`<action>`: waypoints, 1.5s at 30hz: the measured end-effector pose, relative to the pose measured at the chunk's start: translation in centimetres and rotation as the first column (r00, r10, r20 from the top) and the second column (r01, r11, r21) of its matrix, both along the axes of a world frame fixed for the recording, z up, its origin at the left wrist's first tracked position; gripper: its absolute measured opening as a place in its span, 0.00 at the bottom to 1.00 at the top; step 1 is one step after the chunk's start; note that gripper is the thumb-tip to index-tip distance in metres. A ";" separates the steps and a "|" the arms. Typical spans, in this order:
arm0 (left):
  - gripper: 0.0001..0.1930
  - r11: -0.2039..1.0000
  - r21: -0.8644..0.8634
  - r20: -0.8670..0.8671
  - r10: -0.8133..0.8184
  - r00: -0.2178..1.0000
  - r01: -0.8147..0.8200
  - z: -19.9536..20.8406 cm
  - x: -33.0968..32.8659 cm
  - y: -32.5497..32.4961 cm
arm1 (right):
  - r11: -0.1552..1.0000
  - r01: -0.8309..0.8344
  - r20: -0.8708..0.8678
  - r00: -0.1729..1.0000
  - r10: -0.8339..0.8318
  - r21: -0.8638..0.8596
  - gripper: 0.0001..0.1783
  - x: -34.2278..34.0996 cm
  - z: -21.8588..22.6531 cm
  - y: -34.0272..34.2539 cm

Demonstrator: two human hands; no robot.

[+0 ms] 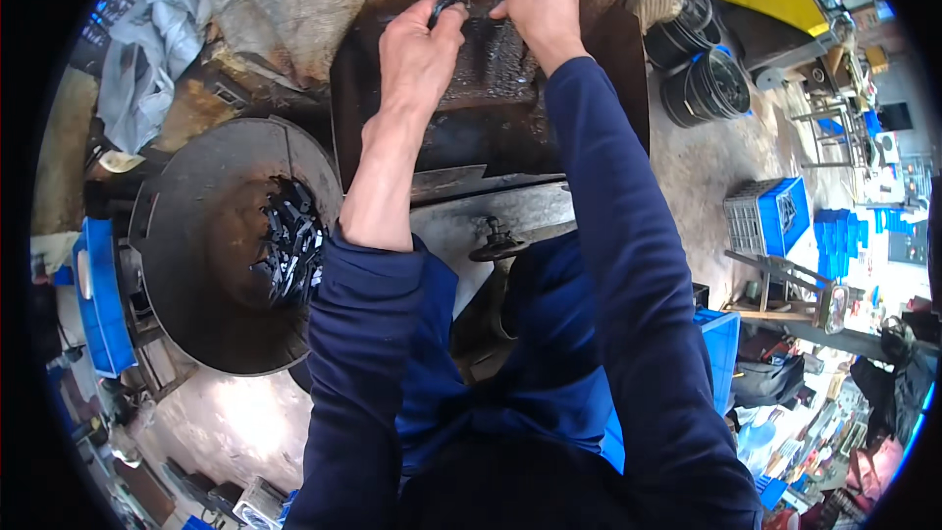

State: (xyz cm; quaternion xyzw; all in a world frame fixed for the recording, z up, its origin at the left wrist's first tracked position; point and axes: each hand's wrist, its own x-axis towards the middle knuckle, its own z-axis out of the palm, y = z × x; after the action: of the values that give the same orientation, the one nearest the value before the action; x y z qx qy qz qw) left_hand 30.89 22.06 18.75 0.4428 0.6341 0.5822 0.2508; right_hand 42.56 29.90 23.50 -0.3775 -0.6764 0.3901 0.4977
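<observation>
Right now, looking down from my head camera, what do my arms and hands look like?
Both arms wear plain, dark navy sleeves. The left sleeve is bunched up, leaving the left forearm bare; the right sleeve reaches down to about the wrist. The left hand and right hand are both without gloves.

My left sleeve (pixel 363 324) is dark navy, bunched in thick folds well short of the wrist (pixel 392 120); my right sleeve (pixel 628 236), equally navy, is full length. My trousers (pixel 554 319) are blue, my hands (pixel 420 54) bare.
</observation>
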 end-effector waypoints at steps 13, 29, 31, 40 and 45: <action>0.13 1.000 0.011 -0.041 0.027 0.999 -0.026 0.6 0.0 -1.6 | 0.999 -0.038 -0.038 0.999 0.039 0.012 0.14 -0.8 -1.7 1.9; 0.14 0.999 0.030 -0.126 0.026 0.992 -0.023 3.0 -1.5 -2.9 | 0.997 -0.062 -0.030 0.998 0.061 -0.043 0.14 -0.8 -1.0 1.4; 0.14 0.999 0.022 -0.106 0.048 0.993 -0.046 3.7 -1.4 -3.3 | 0.997 -0.062 -0.029 0.998 0.060 -0.050 0.14 -0.4 -0.7 1.1; 0.16 0.998 -0.010 -0.170 0.067 0.983 -0.070 4.1 -2.3 -4.3 | 0.922 -0.242 0.064 0.960 0.273 -0.301 0.11 7.3 1.5 -9.7; 0.17 0.997 -0.078 -0.136 -0.023 0.990 0.012 4.6 -0.9 -4.7 | 0.903 -0.427 0.330 0.860 0.390 0.044 0.12 11.4 -1.1 -13.6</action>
State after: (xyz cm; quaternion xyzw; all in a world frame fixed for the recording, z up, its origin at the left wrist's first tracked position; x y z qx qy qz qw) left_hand 30.01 17.37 23.30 0.4774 0.6678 0.5234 0.2286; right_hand 53.96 16.27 22.41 -0.2530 -0.8327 0.3820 0.3108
